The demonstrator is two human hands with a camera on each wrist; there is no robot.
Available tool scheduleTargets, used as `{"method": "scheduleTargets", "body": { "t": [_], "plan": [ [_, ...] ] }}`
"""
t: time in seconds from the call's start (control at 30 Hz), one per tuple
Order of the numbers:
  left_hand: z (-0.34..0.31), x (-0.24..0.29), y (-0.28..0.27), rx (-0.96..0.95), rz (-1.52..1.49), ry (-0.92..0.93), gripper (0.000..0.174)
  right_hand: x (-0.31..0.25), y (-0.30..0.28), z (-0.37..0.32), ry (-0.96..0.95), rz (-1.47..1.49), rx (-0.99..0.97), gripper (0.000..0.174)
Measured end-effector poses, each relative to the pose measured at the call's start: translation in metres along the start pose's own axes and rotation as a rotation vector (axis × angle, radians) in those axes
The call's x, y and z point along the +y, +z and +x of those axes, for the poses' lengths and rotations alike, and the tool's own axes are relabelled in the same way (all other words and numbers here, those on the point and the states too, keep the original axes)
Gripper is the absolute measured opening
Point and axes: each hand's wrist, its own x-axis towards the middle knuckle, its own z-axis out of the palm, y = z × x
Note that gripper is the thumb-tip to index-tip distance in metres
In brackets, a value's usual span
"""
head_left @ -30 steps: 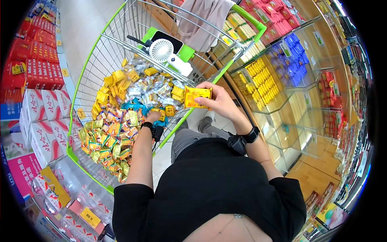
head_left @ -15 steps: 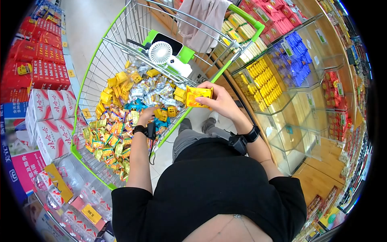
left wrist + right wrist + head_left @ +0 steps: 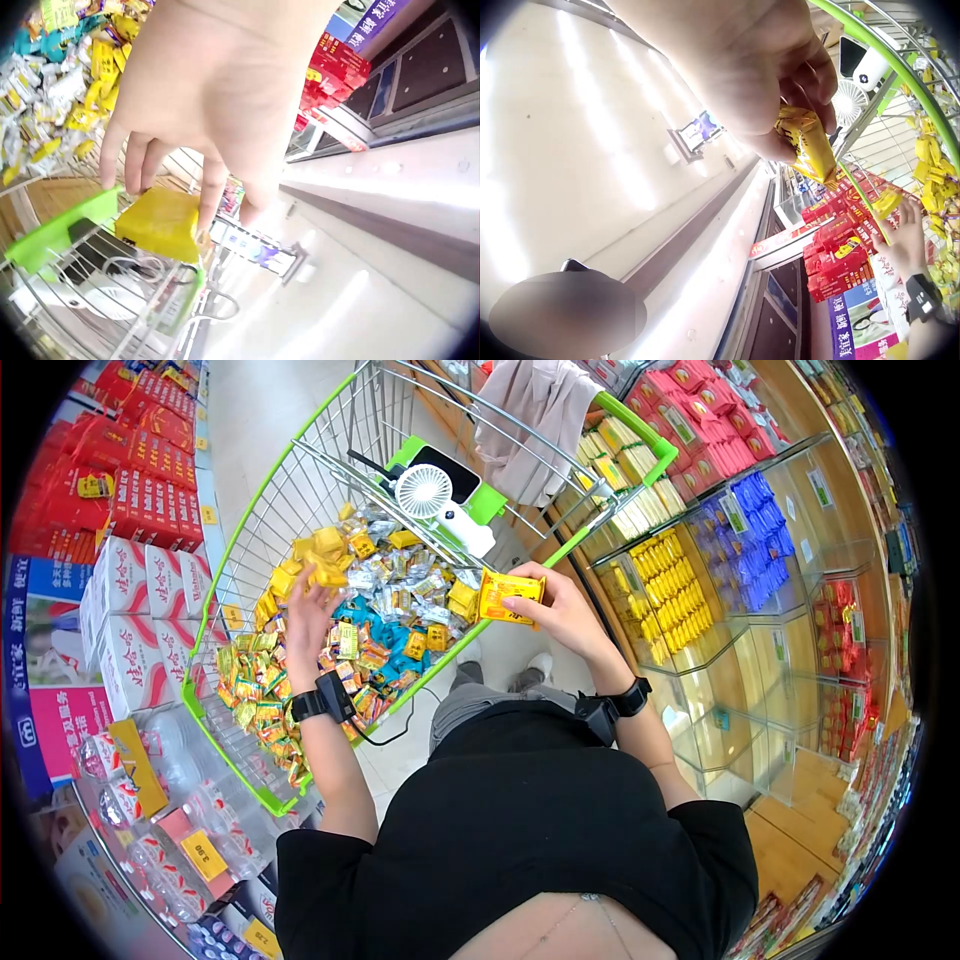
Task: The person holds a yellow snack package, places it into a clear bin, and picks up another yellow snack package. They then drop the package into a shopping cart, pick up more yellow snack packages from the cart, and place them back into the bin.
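Note:
In the head view my left hand (image 3: pixel 309 628) is raised over the pile in the cart, fingers pointing to the far side. At its fingertips it holds a small yellow packet (image 3: pixel 159 223), seen most clearly in the left wrist view. My right hand (image 3: pixel 560 610) pinches a larger yellow packet (image 3: pixel 510 598) with printed characters, thumb on its front, just outside the cart's near rail. The shopping cart (image 3: pixel 232 548) has a green rim and wire sides. Inside lie heaps of yellow packets (image 3: pixel 280 580), silvery packets (image 3: pixel 400 575), blue packets (image 3: pixel 390 650) and multicoloured packets (image 3: pixel 265 690).
A white handheld fan (image 3: pixel 424 491) sits at the cart's handle end, beside a light cloth (image 3: pixel 535 420) draped over the rail. To the right are clear shelf bins with yellow snack packs (image 3: pixel 672 590) and blue packs (image 3: pixel 755 540). Red boxes (image 3: pixel 150 495) and white cartons (image 3: pixel 130 630) stand left.
My left hand has moved from the blue packets up and left, over the yellow heap, with a yellow packet now at its fingertips. My right hand keeps its pinch; the view has shifted slightly.

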Motion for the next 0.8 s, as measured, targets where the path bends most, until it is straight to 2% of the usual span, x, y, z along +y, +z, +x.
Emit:
{"method": "scheduleTargets", "body": {
  "t": [0.03,0.13,0.17,0.33,0.4,0.47,0.57,0.8],
  "plan": [
    [-0.003,0.011,0.013,-0.052,-0.081,0.068,0.041,-0.001,-0.001,0.000,-0.004,-0.019,0.001,0.023],
    [-0.010,0.040,0.060,0.018,-0.123,0.154,0.037,-0.002,-0.005,0.000,0.013,-0.033,-0.029,0.022],
    [-0.011,0.043,0.065,0.038,-0.120,0.165,0.030,-0.002,-0.005,0.000,0.010,-0.033,-0.038,0.022],
    [-0.025,0.056,0.122,-0.008,-0.031,0.220,0.025,-0.006,-0.010,0.000,-0.017,0.001,-0.049,0.023],
    [-0.030,0.056,0.137,-0.145,-0.019,0.180,0.028,-0.007,-0.014,-0.002,-0.014,0.006,-0.054,0.023],
    [-0.034,0.049,0.150,-0.158,-0.002,0.206,0.034,-0.008,-0.018,-0.002,-0.013,0.011,-0.057,0.023],
    [-0.042,0.045,0.172,-0.235,-0.004,0.122,0.044,-0.009,-0.022,-0.004,-0.030,0.028,-0.042,0.023],
    [-0.046,0.036,0.199,-0.331,0.085,0.066,0.041,-0.013,-0.037,-0.010,-0.013,0.058,-0.028,0.023]
  ]
}}
